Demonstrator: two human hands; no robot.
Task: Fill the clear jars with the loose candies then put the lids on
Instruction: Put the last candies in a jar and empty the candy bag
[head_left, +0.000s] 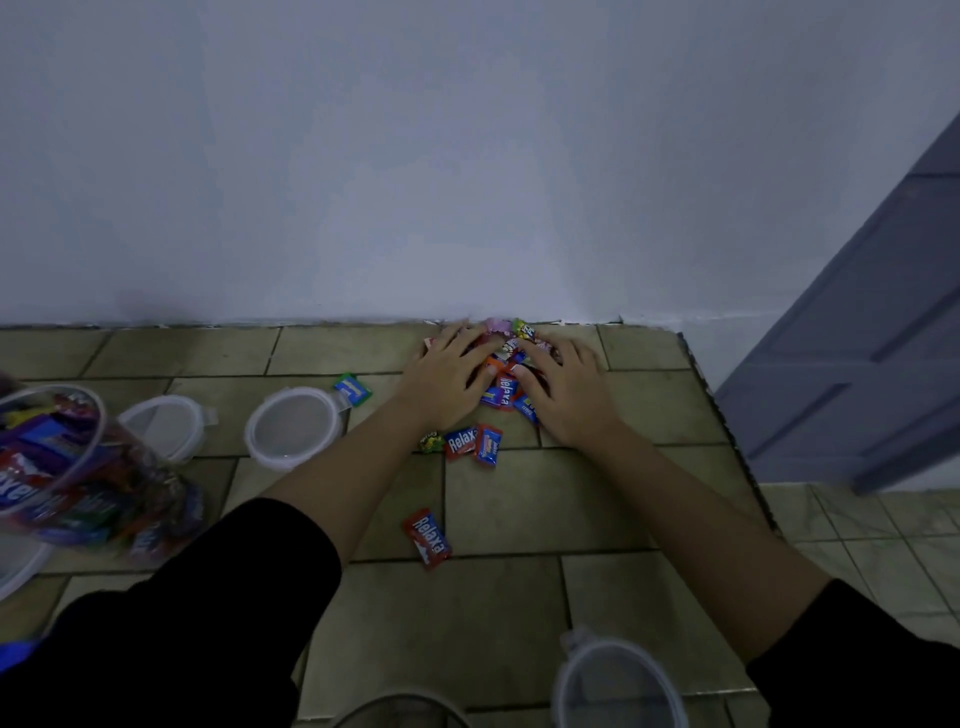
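A clear plastic jar (78, 467) packed with candies sits far left; a round white lid (293, 428) lies beside it; left hand (452, 374) and right hand (566, 395), fingers spread and uncurled, press on the pile of loose wrapped candies (506, 369) against the white wall (467, 208); the tan tiled ledge (519, 509) lies bare nearer, its edge just beyond the right hand.

I have both arms stretched forward and angled inward, so the hands nearly meet. My left hand (453, 371) lies palm down, its fingers spread and lightly bent, angled toward the right. My right hand (565, 391) mirrors it, palm down, its fingers fanned toward the left. Both forearms (337, 467) are bare, wrists straight. Black sleeves (234, 597) sit bunched near the elbows.
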